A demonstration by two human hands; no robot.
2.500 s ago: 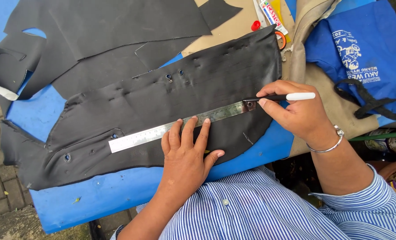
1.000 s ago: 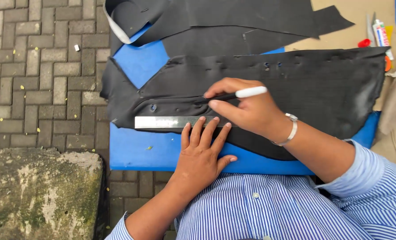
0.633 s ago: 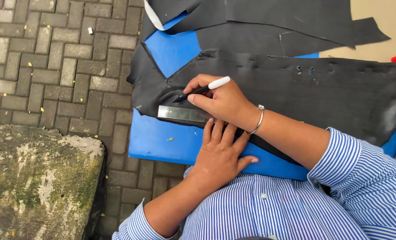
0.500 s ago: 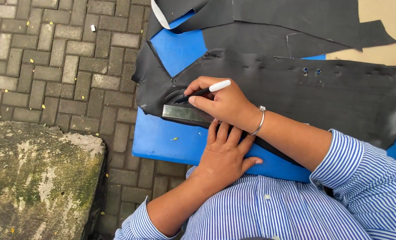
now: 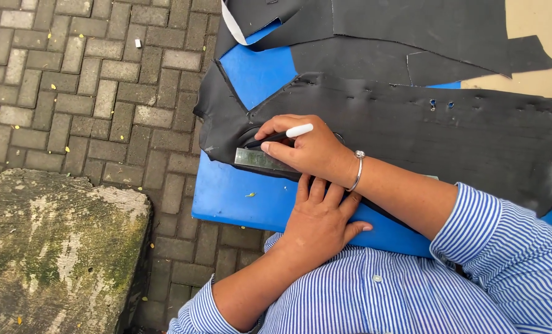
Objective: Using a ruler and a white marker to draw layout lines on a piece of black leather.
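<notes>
The person's right hand [image 5: 307, 151] was closed around a marker [image 5: 280, 134] with a black barrel and a white cap end, pinched between thumb and forefinger, its tip down on the black sheet [image 5: 412, 136] just above the metal ruler [image 5: 254, 159]. The marker lay at a shallow slant, cap toward the right, tip toward the left end of the sheet. A thin bangle [image 5: 355, 171] circled that wrist.

The left hand [image 5: 321, 216] lay flat with its fingers spread and pressing down, holding nothing; the fingertips disappeared beneath the right hand, so I could not tell whether they touched the ruler or only the sheet beside it. Only the left end of the ruler showed, close to the near-left corner of the blue table [image 5: 239, 198]; the rest ran under the right hand and forearm.

The black sheet stretched across the table from its left edge to the right, with small holes [image 5: 440, 104] along its far side. More black offcuts [image 5: 412, 25] lay overlapping at the far edge, with a tan board [image 5: 536, 31] at the far right corner. Both forearms came out of blue-and-white striped sleeves [image 5: 492, 241]. Left of the table was grey brick paving [image 5: 72, 93] and a mossy concrete slab [image 5: 53, 247].
</notes>
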